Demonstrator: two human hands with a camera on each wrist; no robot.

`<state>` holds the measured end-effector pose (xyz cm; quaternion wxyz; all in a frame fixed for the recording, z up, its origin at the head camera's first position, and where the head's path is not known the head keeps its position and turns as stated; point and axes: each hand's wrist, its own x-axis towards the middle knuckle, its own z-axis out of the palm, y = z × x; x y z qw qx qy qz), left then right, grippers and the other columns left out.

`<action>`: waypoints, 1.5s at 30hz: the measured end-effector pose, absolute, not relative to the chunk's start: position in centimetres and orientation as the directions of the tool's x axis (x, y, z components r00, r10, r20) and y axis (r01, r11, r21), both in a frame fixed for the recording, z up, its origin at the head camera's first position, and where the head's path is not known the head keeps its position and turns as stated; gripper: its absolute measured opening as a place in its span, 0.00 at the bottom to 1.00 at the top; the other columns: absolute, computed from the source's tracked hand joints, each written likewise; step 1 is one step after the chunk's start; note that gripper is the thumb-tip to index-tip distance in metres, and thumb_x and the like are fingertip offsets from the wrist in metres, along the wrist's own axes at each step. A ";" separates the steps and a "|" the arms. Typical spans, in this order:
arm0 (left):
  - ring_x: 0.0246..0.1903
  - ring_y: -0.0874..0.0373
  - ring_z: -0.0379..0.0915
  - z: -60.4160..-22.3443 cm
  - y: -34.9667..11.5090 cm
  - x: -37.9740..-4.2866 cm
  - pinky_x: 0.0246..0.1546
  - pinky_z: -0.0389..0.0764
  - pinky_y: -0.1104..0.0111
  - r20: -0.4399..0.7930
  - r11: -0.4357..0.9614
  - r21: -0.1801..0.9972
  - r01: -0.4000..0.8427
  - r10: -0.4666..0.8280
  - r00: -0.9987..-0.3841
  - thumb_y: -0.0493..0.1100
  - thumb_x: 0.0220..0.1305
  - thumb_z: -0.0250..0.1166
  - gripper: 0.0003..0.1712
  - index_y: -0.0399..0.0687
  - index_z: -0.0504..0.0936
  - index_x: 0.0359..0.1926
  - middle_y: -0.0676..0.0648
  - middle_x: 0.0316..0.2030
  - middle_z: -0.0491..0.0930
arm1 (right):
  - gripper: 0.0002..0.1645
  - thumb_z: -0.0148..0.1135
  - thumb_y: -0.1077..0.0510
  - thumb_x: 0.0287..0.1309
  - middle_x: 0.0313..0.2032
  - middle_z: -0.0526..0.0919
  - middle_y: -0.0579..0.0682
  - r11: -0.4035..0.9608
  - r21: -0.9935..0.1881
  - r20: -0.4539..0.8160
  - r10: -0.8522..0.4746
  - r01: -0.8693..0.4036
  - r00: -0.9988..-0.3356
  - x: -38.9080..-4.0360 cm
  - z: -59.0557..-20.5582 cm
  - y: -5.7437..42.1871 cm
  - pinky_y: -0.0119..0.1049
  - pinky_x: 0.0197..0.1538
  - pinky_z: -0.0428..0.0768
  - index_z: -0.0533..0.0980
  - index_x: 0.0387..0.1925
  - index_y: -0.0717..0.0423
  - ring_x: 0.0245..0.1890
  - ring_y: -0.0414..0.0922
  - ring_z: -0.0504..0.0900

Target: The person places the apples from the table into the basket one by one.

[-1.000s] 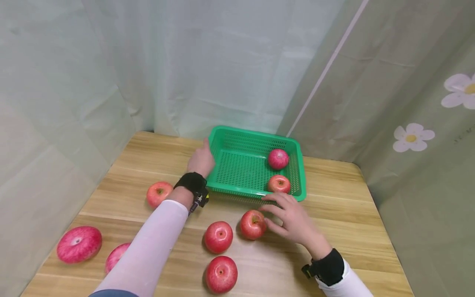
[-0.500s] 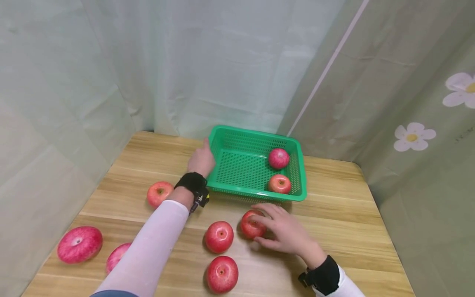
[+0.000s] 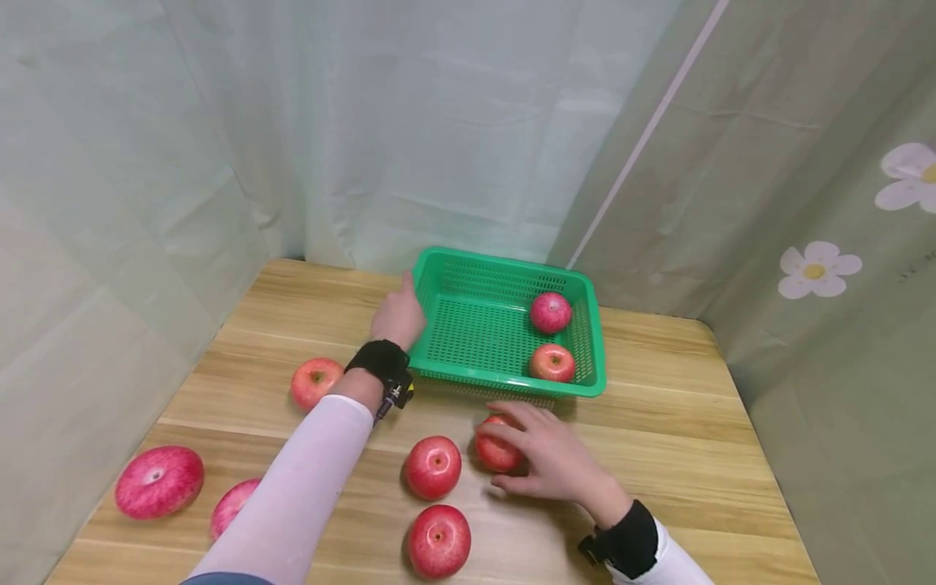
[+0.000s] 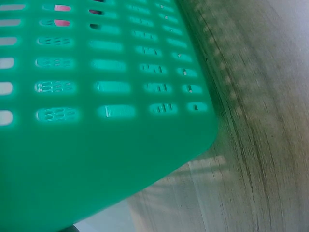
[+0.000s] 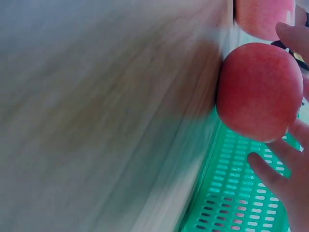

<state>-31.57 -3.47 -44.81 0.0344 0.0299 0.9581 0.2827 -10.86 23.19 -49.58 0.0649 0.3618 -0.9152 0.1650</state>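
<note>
In the head view my left hand (image 3: 398, 317) holds the left rim of a green plastic basket (image 3: 504, 382), most of its fingers hidden from above. The left wrist view is filled by the basket's slotted wall (image 4: 87, 159). My right hand (image 3: 552, 459) reaches over a red apple (image 3: 497, 447) in front of the basket, fingers spread and bent around its far side. The thumb stands off from the apple's near side. From the right wrist, that apple (image 5: 260, 92) rests on the table with fingertips (image 5: 275, 145) right at its skin.
Two apples, a dark pink one (image 3: 551, 313) and a paler one (image 3: 552, 363), lie in the basket's right end. A red apple (image 3: 433, 467) and another (image 3: 439, 542) sit front centre. More apples (image 3: 159, 482) are left, one partly behind the left sleeve. Curtains (image 3: 468, 138) enclose the wooden table (image 3: 658, 422).
My right hand has moved left and slightly toward me, from beside the apple to over it, its fingers now covering the apple's top. The left hand and basket have stayed put.
</note>
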 end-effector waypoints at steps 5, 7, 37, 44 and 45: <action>0.29 0.43 0.80 -45.0 -3.4 -31.8 0.24 0.80 0.55 -0.052 0.837 0.546 0.035 0.076 -0.996 0.32 0.74 0.52 0.48 0.43 0.41 0.87 0.33 0.34 0.81 | 0.46 0.82 0.33 0.50 0.73 0.72 0.50 0.682 -0.267 0.228 -0.642 -0.681 -0.732 -11.0 -49.7 22.8 0.58 0.67 0.74 0.76 0.71 0.33 0.73 0.46 0.69; 0.28 0.43 0.80 -45.1 -3.4 -31.9 0.23 0.79 0.55 -0.059 0.834 0.551 0.029 0.074 -0.995 0.32 0.73 0.53 0.48 0.43 0.40 0.87 0.34 0.33 0.81 | 0.47 0.82 0.33 0.50 0.73 0.72 0.50 0.683 -0.265 0.223 -0.644 -0.681 -0.732 -11.0 -49.7 22.7 0.58 0.67 0.75 0.75 0.71 0.32 0.73 0.46 0.69; 0.26 0.44 0.80 -45.0 -3.6 -31.8 0.22 0.78 0.56 -0.062 0.822 0.568 0.037 0.087 -0.994 0.31 0.73 0.53 0.49 0.42 0.39 0.87 0.35 0.31 0.81 | 0.33 0.79 0.45 0.57 0.65 0.74 0.46 0.678 -0.351 0.145 -0.642 -0.646 -0.753 -11.7 -50.4 21.4 0.44 0.58 0.82 0.79 0.64 0.35 0.64 0.47 0.72; 0.28 0.43 0.81 -45.0 -3.6 -31.8 0.24 0.80 0.55 -0.053 0.825 0.564 0.042 0.086 -0.995 0.31 0.73 0.53 0.49 0.42 0.39 0.87 0.33 0.34 0.81 | 0.32 0.82 0.48 0.54 0.63 0.74 0.46 0.666 -0.390 0.164 -0.629 -0.636 -0.760 -11.7 -50.7 21.2 0.44 0.58 0.81 0.81 0.61 0.37 0.62 0.47 0.72; 0.28 0.43 0.81 -45.0 -3.6 -31.7 0.25 0.80 0.55 -0.050 0.823 0.566 0.042 0.085 -0.995 0.31 0.73 0.53 0.49 0.42 0.40 0.87 0.33 0.34 0.81 | 0.32 0.82 0.49 0.53 0.62 0.75 0.46 0.664 -0.395 0.164 -0.628 -0.634 -0.760 -11.7 -50.7 21.2 0.44 0.58 0.81 0.81 0.60 0.37 0.62 0.47 0.72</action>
